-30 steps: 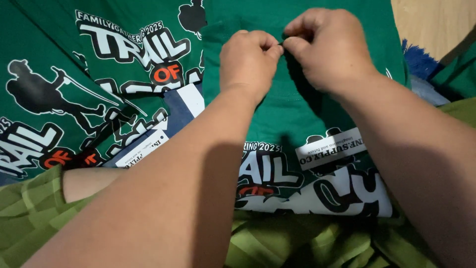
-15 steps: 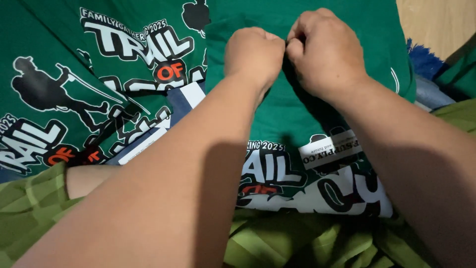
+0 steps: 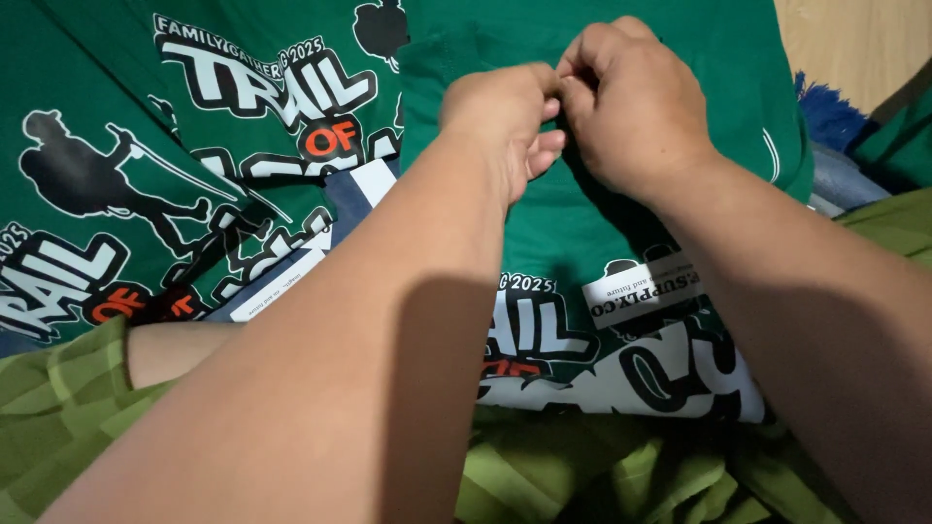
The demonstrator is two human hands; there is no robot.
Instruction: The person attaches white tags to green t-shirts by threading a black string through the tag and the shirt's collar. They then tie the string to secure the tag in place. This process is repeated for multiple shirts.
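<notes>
I read the scene from the head camera, looking down along both forearms.

1. Left hand (image 3: 500, 116): the fingers are curled inward into a loose fist. The thumb side presses toward the right hand, and two fingertips show below the knuckles, slightly relaxed. It appears to pinch a small fold of the plain dark green cotton fabric panel (image 3: 582, 233) at the point where the two hands meet. The pinch point itself is hidden behind the knuckles, so I cannot tell how much cloth it holds.

2. Right hand (image 3: 636, 107): the fingers are closed tightly, knuckles up, thumb tucked toward the left hand. It touches the left hand at the fingertips. It grips the same fabric fold; the grip is hidden from this view.

3. Work item position: the green fabric panel lies flat under both hands, in the upper middle of the view, on top of other cloth.

4. Surroundings:
- A green printed T-shirt with white, black and orange lettering and a black hiker silhouette (image 3: 194, 146) lies to the left, partly under the panel.
- A second printed green garment section with large white lettering (image 3: 621, 369) lies nearer to me, below the panel.
- A white paper strip label (image 3: 641, 288) rests on that section, beside the right forearm.
- Light green plaid cloth (image 3: 58, 408) covers the bottom edge.
- A pale wooden floor area (image 3: 854, 49) shows at the upper right.
</notes>
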